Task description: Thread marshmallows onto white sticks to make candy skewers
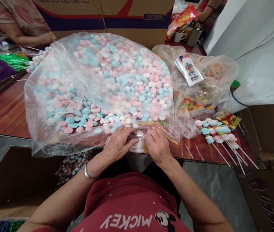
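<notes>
At the near edge of the reddish wooden tabletop point(3, 112), the left hand point(118, 145) and right hand point(157, 145) pinch a small clear plastic packet with a printed label point(138, 139) between them. Its long axis runs left to right along the edge, and both hands are equally close. Just beyond lies a big clear bag of pink, blue and white marshmallows point(107, 77). Finished marshmallow skewers on white sticks point(218, 133) lie towards the right edge.

Big candy bag point(98, 77) on table point(3, 112); skewers point(215, 130) to its right, boxes point(107, 19) behind
</notes>
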`<state>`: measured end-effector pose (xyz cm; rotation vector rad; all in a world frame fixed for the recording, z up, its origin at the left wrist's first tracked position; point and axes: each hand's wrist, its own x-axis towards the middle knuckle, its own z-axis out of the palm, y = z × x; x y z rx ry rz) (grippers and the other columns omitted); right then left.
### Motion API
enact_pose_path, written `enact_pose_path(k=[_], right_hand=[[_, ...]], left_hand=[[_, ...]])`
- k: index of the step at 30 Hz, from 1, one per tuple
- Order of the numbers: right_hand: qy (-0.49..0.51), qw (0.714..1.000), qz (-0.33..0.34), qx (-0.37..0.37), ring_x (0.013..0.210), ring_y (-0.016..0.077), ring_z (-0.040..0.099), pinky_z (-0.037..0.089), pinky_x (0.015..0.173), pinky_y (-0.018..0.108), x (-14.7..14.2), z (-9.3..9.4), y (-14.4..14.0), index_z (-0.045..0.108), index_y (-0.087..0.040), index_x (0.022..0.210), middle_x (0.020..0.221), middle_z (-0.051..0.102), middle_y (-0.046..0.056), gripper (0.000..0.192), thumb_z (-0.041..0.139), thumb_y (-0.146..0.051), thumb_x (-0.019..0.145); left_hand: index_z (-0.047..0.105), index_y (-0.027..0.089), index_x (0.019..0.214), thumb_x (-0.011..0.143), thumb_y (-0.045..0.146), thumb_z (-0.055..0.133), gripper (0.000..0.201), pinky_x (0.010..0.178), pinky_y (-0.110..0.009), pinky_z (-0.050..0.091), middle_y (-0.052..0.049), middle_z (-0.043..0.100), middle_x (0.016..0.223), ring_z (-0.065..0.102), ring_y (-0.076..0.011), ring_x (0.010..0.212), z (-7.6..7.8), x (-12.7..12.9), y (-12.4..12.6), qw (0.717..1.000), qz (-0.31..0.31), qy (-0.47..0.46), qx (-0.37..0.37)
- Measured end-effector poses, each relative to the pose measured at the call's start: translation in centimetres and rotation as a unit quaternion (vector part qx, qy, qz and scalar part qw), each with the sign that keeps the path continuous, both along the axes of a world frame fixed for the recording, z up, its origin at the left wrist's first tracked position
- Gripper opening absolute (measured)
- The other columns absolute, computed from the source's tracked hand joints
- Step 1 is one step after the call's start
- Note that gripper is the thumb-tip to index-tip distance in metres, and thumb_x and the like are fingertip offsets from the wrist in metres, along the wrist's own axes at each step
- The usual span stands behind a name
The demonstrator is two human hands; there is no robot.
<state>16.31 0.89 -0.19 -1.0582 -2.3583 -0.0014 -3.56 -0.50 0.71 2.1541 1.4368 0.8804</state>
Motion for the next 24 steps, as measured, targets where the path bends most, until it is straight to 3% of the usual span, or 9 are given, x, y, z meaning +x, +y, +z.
enact_pose_path(k=[5,8,9,11,14,20,24], right_hand=[[0.147,0.989,0.025,0.014,0.103,0.0232,0.055,0.047,0.092,0.041,0.7,0.7,-1.5,0.058,-0.02,0.114,0.113,0.062,0.011,0.022,0.052,-0.021,0.093],[0.254,0.961,-0.044,-0.099,0.098,0.0227,0.058,0.053,0.079,0.037,1.5,1.5,-1.7,0.043,-0.017,0.134,0.119,0.059,0.014,0.055,0.065,-0.031,0.084],[0.273,0.949,-0.051,-0.151,0.091,0.0203,0.059,0.053,0.074,0.034,1.8,1.8,-1.7,0.043,-0.018,0.134,0.114,0.061,0.012,0.057,0.065,-0.031,0.083],[0.283,0.931,-0.034,-0.228,0.079,0.0157,0.059,0.051,0.068,0.029,2.3,2.3,-1.8,0.053,-0.02,0.123,0.1,0.064,0.005,0.038,0.061,-0.025,0.086],[0.281,0.93,0.018,-0.237,0.076,0.0134,0.059,0.048,0.069,0.026,2.6,2.7,-2.2,0.063,-0.02,0.096,0.084,0.063,0.001,0.012,0.053,-0.018,0.091],[0.234,0.959,0.048,-0.152,0.068,0.0132,0.051,0.041,0.062,0.025,2.6,2.1,-3.5,0.057,-0.019,0.08,0.071,0.055,0.0,0.019,0.047,-0.02,0.096],[0.235,0.963,0.032,-0.126,0.059,0.0127,0.04,0.034,0.055,0.025,2.6,1.5,-4.0,0.043,-0.021,0.066,0.062,0.041,-0.002,0.033,0.041,-0.024,0.099]], left_hand=[[0.063,0.02,0.084,0.087,0.027,0.057,0.009,0.071,-0.028,0.045,-0.001,0.065,0.077,0.057,-0.0169,0.074,2.2,0.6,-0.1,0.991,-0.008,-0.083,-0.109],[0.059,0.019,0.075,0.086,0.026,0.057,0.013,0.064,-0.025,0.042,0.001,0.061,0.07,0.054,-0.0141,0.067,3.4,0.8,-0.2,0.984,-0.035,-0.107,-0.14],[0.059,0.019,0.075,0.086,0.026,0.057,0.014,0.063,-0.024,0.041,0.001,0.061,0.07,0.053,-0.0135,0.065,3.7,0.9,-0.2,0.983,-0.045,-0.109,-0.142],[0.059,0.019,0.075,0.087,0.026,0.056,0.015,0.061,-0.023,0.041,0.001,0.061,0.069,0.053,-0.0129,0.064,3.9,1.2,-0.3,0.981,-0.07,-0.109,-0.147],[0.059,0.019,0.078,0.088,0.025,0.056,0.012,0.059,-0.022,0.042,0.001,0.062,0.07,0.053,-0.0121,0.062,3.6,1.7,-0.5,0.978,-0.106,-0.106,-0.142],[0.058,0.018,0.077,0.093,0.023,0.052,0.018,0.049,-0.019,0.035,0.003,0.057,0.059,0.047,-0.0091,0.051,2.1,2.3,-1.9,0.987,-0.15,-0.05,-0.031],[0.057,0.017,0.074,0.098,0.027,0.042,0.031,0.046,-0.019,0.033,0.004,0.051,0.053,0.042,-0.0082,0.046,1.5,2.6,-2.5,0.986,-0.163,-0.044,-0.008]])
